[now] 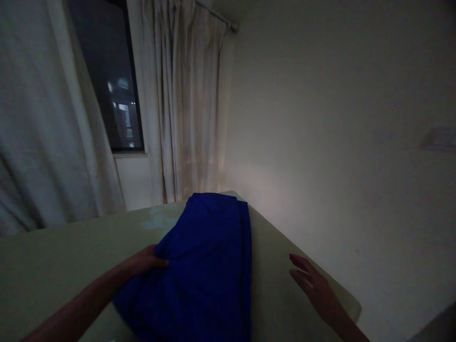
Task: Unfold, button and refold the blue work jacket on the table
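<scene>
A blue garment (210, 256), by its outline a pair of trousers, is folded in half lengthwise on the pale tabletop (71, 256). Its narrow top end points towards the far corner, and the lower part runs out of view at the bottom. My left hand (147, 260) grips the left edge of the trousers, thumb on top and the other fingers hidden under the cloth. To the right of the cloth, apart from it, my right hand (315, 285) hovers over the table with fingers apart and holds nothing.
A bare wall (320, 142) runs along the table's right edge. Behind the table hang long pale curtains (192, 95), with a dark window (110, 85) between them. The table's rounded corner (356, 306) shows at lower right. The light is dim.
</scene>
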`<state>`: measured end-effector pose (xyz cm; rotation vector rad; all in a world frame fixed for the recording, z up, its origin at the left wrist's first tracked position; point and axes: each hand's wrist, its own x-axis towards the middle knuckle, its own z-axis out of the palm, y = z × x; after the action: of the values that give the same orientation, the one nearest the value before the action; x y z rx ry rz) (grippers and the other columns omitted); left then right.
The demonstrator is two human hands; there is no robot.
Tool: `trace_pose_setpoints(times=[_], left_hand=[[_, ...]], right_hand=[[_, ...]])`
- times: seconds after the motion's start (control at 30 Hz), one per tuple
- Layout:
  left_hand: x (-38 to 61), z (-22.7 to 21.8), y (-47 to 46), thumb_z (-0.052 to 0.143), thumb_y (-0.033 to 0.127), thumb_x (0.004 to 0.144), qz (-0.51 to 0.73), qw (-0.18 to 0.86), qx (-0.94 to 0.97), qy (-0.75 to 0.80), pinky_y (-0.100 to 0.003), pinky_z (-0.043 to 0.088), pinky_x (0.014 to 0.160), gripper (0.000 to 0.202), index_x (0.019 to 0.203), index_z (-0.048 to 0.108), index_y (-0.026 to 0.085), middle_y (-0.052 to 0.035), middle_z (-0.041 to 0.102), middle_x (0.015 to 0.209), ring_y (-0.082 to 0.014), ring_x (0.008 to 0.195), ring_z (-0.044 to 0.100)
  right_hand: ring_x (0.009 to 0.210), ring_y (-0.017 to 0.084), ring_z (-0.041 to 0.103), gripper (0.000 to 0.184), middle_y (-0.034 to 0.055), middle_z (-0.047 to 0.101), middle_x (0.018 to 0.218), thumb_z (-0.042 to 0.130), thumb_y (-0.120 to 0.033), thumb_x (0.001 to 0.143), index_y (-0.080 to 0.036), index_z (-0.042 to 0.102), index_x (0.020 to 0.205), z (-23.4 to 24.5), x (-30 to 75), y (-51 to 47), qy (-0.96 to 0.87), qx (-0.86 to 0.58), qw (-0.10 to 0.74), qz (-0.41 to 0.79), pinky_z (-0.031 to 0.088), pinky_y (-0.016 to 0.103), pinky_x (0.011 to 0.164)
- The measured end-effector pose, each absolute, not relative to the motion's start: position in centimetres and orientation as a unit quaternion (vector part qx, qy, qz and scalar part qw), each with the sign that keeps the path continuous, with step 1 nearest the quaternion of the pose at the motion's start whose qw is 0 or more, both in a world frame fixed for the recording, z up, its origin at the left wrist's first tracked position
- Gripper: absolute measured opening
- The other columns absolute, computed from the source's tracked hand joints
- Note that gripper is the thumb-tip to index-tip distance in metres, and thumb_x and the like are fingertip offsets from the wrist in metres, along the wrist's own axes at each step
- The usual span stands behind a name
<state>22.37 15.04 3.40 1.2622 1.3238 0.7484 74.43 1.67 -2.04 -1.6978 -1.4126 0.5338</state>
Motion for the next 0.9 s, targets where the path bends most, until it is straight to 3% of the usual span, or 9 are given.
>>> trace_pose_setpoints(times=[0.03, 0.07, 0.2, 0.27, 0.4, 0.57, 0.67, 0.8, 0.9], left_hand=[[19.1, 4.2, 15.1, 0.078, 0.029, 0.058, 0.261, 0.437, 0.627, 0.59, -0.045, 0.062, 0.088, 0.038, 0.094, 0.073, 0.019, -0.0011, 0.082, 0.087, -0.0311, 0.09, 0.078], [16.6, 4.8, 15.0, 0.072, 0.03, 0.064, 0.257, 0.363, 0.641, 0.625, -0.05, 0.059, 0.094, 0.034, 0.095, 0.072, 0.018, -0.0001, 0.082, 0.086, -0.0323, 0.096, 0.077], [15.6, 4.6, 11.3, 0.046, 0.031, 0.088, 0.28, 0.106, 0.68, 0.669, -0.061, 0.037, 0.118, 0.053, 0.135, 0.064, 0.014, -0.0117, 0.071, 0.139, -0.0371, 0.138, 0.058], [19.5, 2.5, 8.5, 0.058, 0.039, 0.089, 0.262, 0.086, 0.73, 0.626, -0.049, 0.037, 0.122, 0.058, 0.143, 0.063, 0.02, -0.0113, 0.062, 0.152, -0.0321, 0.141, 0.056], [26.8, -3.7, 5.3, 0.089, 0.056, 0.069, 0.132, 0.053, 0.856, 0.498, -0.078, 0.02, 0.123, 0.112, 0.164, 0.034, 0.039, -0.0115, 0.03, 0.171, -0.0502, 0.155, 0.03], [25.6, -7.8, 7.0, 0.091, 0.026, 0.069, 0.157, -0.01, 0.844, 0.513, -0.074, 0.033, 0.121, 0.114, 0.162, 0.029, 0.049, -0.009, 0.032, 0.168, -0.0486, 0.151, 0.038], [20.6, -6.8, 8.0, 0.084, 0.018, 0.072, 0.141, 0.002, 0.853, 0.503, -0.07, 0.03, 0.125, 0.113, 0.162, 0.025, 0.053, -0.0023, 0.03, 0.169, -0.0412, 0.154, 0.037], [12.5, -4.7, 7.4, 0.057, 0.001, 0.077, 0.087, -0.024, 0.794, 0.601, -0.071, 0.02, 0.128, 0.101, 0.164, 0.027, 0.045, 0.0005, 0.033, 0.17, -0.0335, 0.157, 0.034], [9.0, -4.2, 6.5, 0.039, -0.008, 0.08, 0.047, -0.103, 0.703, 0.702, -0.07, 0.021, 0.127, 0.091, 0.162, 0.038, 0.033, -0.0051, 0.041, 0.166, -0.0328, 0.154, 0.04]], right_hand=[[0.128, 0.04, 0.067, 0.064, 0.0148, 0.066, 0.145, 0.064, -0.073, 0.082, -0.036, 0.068, 0.134, -2.6, 74.3, 2.0, -0.565, -0.672, 0.421, 0.227, 0.056, 0.06, 0.109], [0.131, 0.04, 0.066, 0.067, 0.0156, 0.066, 0.146, 0.065, -0.073, 0.082, -0.034, 0.067, 0.136, -3.1, 73.7, 2.8, -0.571, -0.663, 0.42, 0.241, 0.056, 0.06, 0.11], [0.144, 0.036, 0.055, 0.084, 0.0156, 0.053, 0.16, 0.068, -0.072, 0.082, -0.029, 0.054, 0.153, -3.2, 69.4, 9.1, -0.639, -0.606, 0.403, 0.249, 0.048, 0.057, 0.118], [0.149, 0.035, 0.05, 0.088, 0.0159, 0.049, 0.163, 0.068, -0.072, 0.081, -0.026, 0.052, 0.155, -2.2, 67.0, 13.8, -0.669, -0.586, 0.402, 0.217, 0.041, 0.057, 0.123], [0.151, 0.038, 0.046, 0.088, 0.0196, 0.056, 0.157, 0.063, -0.075, 0.079, -0.018, 0.06, 0.145, -0.9, 62.8, 22.4, -0.635, -0.63, 0.411, 0.178, 0.036, 0.058, 0.125], [0.133, 0.039, 0.065, 0.07, 0.0146, 0.073, 0.135, 0.05, -0.075, 0.085, -0.022, 0.071, 0.126, -3.8, 58.0, 26.2, -0.646, -0.635, 0.374, 0.198, 0.046, 0.058, 0.117], [0.132, 0.038, 0.066, 0.068, 0.0134, 0.074, 0.133, 0.045, -0.074, 0.088, -0.024, 0.071, 0.126, -5.6, 54.8, 26.3, -0.668, -0.619, 0.377, 0.169, 0.046, 0.057, 0.118], [0.131, 0.039, 0.066, 0.058, 0.0146, 0.074, 0.132, 0.041, -0.063, 0.096, -0.025, 0.068, 0.13, -5.7, 47.2, 26.3, -0.695, -0.596, 0.361, 0.175, 0.047, 0.058, 0.116], [0.129, 0.038, 0.067, 0.049, 0.0149, 0.073, 0.134, 0.038, -0.052, 0.101, -0.026, 0.068, 0.13, -5.4, 38.6, 26.3, -0.726, -0.559, 0.343, 0.204, 0.048, 0.055, 0.114]])
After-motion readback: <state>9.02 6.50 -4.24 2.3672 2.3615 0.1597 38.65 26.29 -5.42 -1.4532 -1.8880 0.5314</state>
